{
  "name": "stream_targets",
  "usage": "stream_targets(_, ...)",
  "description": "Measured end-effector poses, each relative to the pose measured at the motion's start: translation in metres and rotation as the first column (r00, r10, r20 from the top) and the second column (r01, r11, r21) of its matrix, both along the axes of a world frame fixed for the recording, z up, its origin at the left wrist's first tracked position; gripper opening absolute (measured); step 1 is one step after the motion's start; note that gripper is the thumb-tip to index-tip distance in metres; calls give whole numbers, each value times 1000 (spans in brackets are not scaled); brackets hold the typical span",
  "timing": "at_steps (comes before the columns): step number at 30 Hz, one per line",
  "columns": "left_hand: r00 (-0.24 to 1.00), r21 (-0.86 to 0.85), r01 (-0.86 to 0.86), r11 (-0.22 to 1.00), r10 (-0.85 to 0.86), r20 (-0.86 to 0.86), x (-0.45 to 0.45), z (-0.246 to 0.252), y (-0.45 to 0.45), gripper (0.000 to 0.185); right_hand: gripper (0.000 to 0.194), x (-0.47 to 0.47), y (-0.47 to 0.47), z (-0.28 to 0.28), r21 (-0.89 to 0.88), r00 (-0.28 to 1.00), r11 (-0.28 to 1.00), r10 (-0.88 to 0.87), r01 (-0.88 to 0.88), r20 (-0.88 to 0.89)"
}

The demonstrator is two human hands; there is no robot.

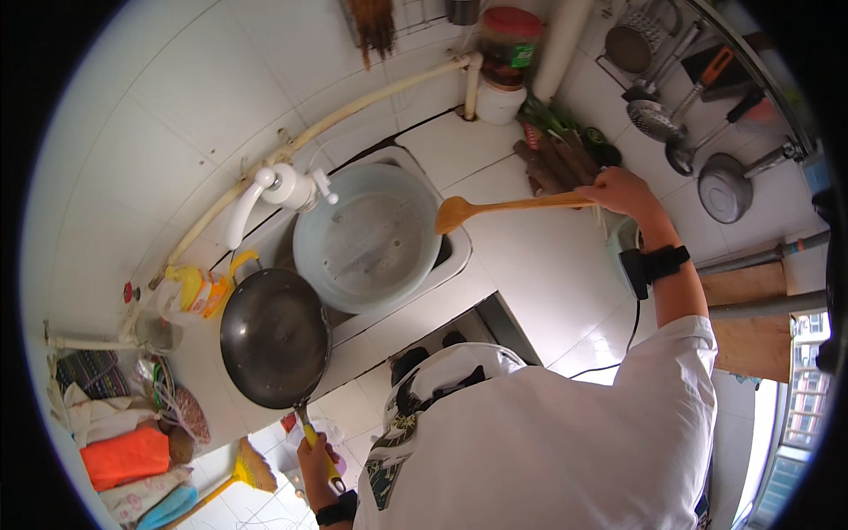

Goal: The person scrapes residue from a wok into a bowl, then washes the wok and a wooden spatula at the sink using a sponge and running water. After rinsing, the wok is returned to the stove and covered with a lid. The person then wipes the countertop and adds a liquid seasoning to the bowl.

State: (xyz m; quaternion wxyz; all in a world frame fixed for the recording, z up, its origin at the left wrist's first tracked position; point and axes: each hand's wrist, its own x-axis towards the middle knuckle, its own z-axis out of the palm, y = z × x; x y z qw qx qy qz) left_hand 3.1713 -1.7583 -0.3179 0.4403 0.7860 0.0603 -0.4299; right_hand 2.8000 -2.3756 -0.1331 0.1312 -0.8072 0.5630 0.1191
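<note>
My left hand (317, 459) grips the yellow handle of a dark wok (275, 338). The wok's bare inside faces up, and its far rim lies close to the left side of a pale plastic basin (371, 232). That basin sits in the sink and seems to hold some clear water. In my right hand (616, 191) is the handle end of a wooden spatula (517, 205). Its blade reaches left to the basin's right rim; whether they touch, I cannot tell. A white faucet (281, 192) stands behind the basin's left side.
An oil bottle (205, 291) stands beyond the wok. Brown root vegetables (556, 162) and greens lie near my right hand, below hanging ladles (679, 156). A green appliance (623, 248) with a cord stands by my right wrist. A yellow broom (252, 467) leans at lower left.
</note>
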Motion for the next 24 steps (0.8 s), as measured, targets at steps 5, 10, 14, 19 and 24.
stream_targets(5,997,54,51,997,-54,61,2,-11,3,15,37,5,-2,54,309,865,951,-179,29,469)
stream_targets(10,994,40,107,993,-108,32,1,-4,-5,66,33,30,-11,97,261,417,942,-155,-212,896)
stream_targets(14,992,95,104,990,-111,63,8,-7,-39,62,33,46,-33,124,189,348,941,-85,-280,934)
stream_targets(19,989,122,103,987,-114,91,16,-5,-70,57,28,43,-62,159,107,426,982,-32,-153,904)
stream_targets(24,989,145,90,985,-105,100,22,-3,-91,52,24,22,-108,198,-138,540,989,87,54,837)
